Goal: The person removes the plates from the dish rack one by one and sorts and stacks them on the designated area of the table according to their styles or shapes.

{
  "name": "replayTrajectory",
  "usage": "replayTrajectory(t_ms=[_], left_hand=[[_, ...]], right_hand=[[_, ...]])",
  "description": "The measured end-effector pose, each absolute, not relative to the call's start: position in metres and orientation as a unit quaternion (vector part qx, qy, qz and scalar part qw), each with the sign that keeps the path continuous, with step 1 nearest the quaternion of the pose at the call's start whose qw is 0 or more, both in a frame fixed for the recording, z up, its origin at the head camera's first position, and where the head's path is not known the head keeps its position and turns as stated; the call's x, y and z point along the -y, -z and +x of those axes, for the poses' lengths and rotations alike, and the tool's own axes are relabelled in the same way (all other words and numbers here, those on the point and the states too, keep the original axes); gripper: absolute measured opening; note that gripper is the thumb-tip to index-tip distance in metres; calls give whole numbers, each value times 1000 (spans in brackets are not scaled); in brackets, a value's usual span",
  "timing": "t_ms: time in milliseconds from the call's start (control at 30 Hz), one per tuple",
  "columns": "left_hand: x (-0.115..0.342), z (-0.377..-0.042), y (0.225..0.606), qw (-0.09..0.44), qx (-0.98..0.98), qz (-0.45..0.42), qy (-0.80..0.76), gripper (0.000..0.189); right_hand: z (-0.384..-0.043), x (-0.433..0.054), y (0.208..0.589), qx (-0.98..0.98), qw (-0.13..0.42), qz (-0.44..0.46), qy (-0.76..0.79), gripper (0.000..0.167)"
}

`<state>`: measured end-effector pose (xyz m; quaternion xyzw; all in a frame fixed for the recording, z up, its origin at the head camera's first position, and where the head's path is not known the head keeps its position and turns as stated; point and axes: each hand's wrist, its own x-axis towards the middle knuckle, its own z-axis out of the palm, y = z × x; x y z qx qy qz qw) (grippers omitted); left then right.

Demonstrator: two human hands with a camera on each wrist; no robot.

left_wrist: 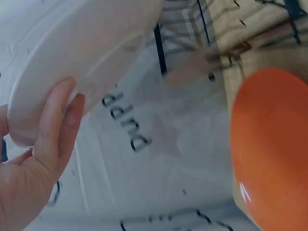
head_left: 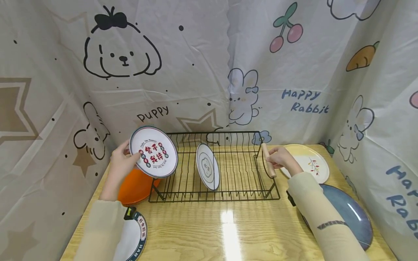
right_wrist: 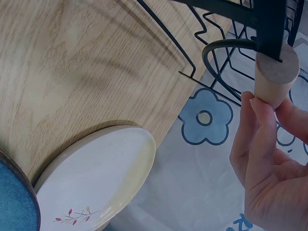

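My left hand (head_left: 125, 159) pinches the rim of a white plate (head_left: 154, 152) with red characters and a dark edge, holding it tilted above the left end of a black wire dish rack (head_left: 235, 195). In the left wrist view the fingers (left_wrist: 55, 122) press on the plate's pale underside (left_wrist: 72, 57). My right hand (head_left: 281, 157) grips the wooden handle (head_left: 269, 160) at the rack's right end; the right wrist view shows thumb and fingers around that handle (right_wrist: 272, 82). A second white plate (head_left: 207, 167) stands on edge in the middle of the rack.
Left of the rack lies an orange plate (head_left: 135, 186), with a dark-rimmed white plate (head_left: 130, 235) nearer me. On the right are a cream-and-white plate (head_left: 298, 156) with a twig pattern and a blue plate (head_left: 346, 214). Printed curtains (head_left: 202, 54) enclose the wooden table (head_left: 196, 228).
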<state>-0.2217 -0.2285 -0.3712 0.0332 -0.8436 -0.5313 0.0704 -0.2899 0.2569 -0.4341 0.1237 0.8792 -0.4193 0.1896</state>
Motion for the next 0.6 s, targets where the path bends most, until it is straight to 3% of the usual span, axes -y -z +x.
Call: replayTrajectory(t_ms=[367,600], left_hand=[[293,-169,400,103,718,163,668,65],[342,-130,452,150,569,221,778,69]], right_hand=[[-288,-256,435,-877,189,126,425,41],[-288,-254,436,-877,191,123,424,43]])
